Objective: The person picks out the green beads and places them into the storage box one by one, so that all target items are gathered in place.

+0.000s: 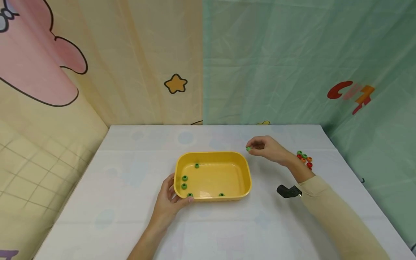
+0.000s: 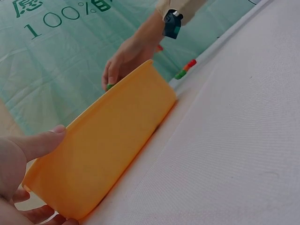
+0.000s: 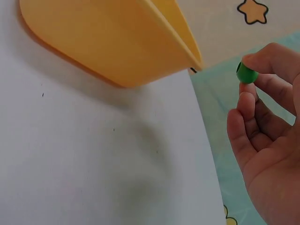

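Note:
A green bead [image 3: 246,73] with a hole through it is pinched between the thumb and fingertips of my right hand [image 1: 268,148], just off the right end of a yellow tub [image 1: 212,198]. My left hand [image 1: 167,206] grips the tub's near left corner, its thumb [image 2: 49,140] over the rim and its other fingers low against the outer wall. Several green beads [image 1: 184,178] lie inside the tub, mostly along its left end, with one green bead [image 1: 221,194] by the near wall.
To the right, partly behind the right forearm, lies a loose group of red, orange and green beads [image 1: 304,156]. A black camera [image 1: 288,191] is strapped at the right wrist. Printed curtains [image 1: 260,65] stand behind the white table [image 1: 123,162].

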Motion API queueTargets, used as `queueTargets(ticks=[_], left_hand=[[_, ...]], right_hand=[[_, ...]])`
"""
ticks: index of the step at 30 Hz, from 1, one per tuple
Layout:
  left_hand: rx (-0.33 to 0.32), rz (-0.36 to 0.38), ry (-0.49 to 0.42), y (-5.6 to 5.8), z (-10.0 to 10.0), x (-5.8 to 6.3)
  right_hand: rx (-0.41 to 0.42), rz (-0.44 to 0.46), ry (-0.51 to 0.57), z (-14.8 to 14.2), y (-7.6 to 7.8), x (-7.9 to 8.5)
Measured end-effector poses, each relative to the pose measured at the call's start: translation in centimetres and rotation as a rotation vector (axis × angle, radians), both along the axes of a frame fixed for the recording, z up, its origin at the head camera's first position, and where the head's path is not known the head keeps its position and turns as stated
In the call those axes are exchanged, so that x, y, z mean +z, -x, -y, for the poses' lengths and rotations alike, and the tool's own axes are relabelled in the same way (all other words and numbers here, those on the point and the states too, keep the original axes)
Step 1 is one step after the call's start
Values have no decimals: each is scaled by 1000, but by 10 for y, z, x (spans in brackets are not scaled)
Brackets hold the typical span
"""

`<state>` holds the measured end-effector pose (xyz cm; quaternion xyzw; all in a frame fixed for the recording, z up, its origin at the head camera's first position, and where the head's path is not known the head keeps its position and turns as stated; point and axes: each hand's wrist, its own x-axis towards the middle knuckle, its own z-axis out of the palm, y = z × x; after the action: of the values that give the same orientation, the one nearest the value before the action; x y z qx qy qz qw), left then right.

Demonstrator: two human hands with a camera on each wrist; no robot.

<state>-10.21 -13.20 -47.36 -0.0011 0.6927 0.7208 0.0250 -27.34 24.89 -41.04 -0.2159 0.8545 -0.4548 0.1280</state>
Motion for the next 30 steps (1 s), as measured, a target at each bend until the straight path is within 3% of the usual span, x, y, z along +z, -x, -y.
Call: queueTargets(ticks=[13,30], left_hand=[[4,8,9,0,1,1],[-3,13,-9,0,0,3]], right_hand=[[175,-8,-13,59,13,19],[365,-29,15,128,22,19]])
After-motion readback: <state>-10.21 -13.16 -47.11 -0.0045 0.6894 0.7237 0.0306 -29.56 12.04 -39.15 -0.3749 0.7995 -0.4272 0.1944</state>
